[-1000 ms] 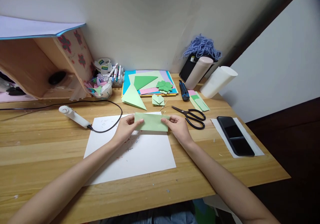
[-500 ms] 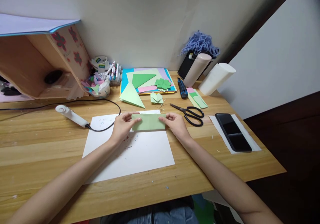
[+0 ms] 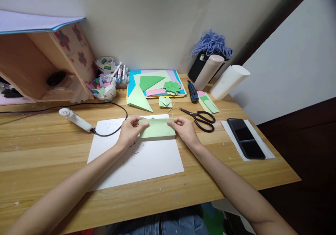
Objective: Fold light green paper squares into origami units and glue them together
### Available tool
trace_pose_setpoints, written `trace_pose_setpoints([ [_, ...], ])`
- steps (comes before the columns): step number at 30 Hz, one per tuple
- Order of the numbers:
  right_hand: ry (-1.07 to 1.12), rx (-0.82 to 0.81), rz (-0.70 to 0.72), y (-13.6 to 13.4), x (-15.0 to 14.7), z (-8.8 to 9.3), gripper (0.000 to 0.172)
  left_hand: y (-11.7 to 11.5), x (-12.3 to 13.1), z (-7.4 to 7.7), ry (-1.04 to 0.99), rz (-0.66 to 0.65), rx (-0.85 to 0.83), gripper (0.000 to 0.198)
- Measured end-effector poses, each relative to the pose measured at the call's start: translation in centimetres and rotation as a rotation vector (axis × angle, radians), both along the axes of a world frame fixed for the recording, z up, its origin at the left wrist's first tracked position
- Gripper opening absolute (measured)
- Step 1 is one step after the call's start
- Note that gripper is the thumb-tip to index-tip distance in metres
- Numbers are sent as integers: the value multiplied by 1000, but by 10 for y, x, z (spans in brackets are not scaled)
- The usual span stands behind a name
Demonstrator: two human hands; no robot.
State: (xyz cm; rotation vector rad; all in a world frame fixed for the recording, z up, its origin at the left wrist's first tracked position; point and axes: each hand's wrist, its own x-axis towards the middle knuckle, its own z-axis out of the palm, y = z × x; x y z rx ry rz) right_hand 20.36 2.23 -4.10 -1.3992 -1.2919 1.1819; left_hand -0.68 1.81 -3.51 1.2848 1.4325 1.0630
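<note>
A light green rectangle of paper [image 3: 157, 129] is held by its two ends, just over the white sheet [image 3: 154, 163]. My left hand [image 3: 130, 131] pinches its left end, thumb on the near face and fingers behind. At the right end my right hand [image 3: 184, 130] grips it in the same way. Beyond the paper lies a small folded light green heart shape [image 3: 165, 102]. Black-handled scissors [image 3: 199, 117] rest with blades partly apart beside my right hand. A folded pale green triangle [image 3: 139, 100] sits past my left hand.
A white glue gun [image 3: 76, 119] with a black cord lies left. Behind are coloured paper sheets [image 3: 131, 81], a green paper clover [image 3: 172, 87], markers [image 3: 120, 72] and a box cutter [image 3: 192, 92]. At right are a phone [image 3: 246, 138] and a white roll [image 3: 229, 82].
Both hands keep hold of the green paper, which now shows slightly more of its near face. The whole view has shifted a little.
</note>
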Motion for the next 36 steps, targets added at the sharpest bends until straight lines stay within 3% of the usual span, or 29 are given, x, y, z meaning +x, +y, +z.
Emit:
trace_pose_setpoints([
  [3, -43, 28, 41, 0, 1, 2, 29, 1, -2, 5, 159, -140, 10, 36],
  [8, -10, 21, 279, -3, -1, 9, 24, -2, -3, 15, 311, -535, -72, 30],
  [10, 47, 22, 289, -4, -3, 12, 23, -5, 0, 17, 380, -584, -46, 34],
  [13, 205, -56, 271, -6, -7, 13, 25, -10, 5, 17, 416, -498, 14, 35],
  [15, 277, -156, 344, -9, -9, 11, 28, -13, 8, 17, 370, -398, 39, 31],
  [19, 220, -281, 490, -17, -17, 7, 32, -17, 13, 17, 291, -288, 63, 30],
  [24, 175, -283, 447, -19, -20, 9, 28, -19, 14, 16, 265, -284, 37, 31],
  [36, 131, -132, 257, 2, 5, 12, 16, -12, 10, 20, 202, -378, -69, 28],
])
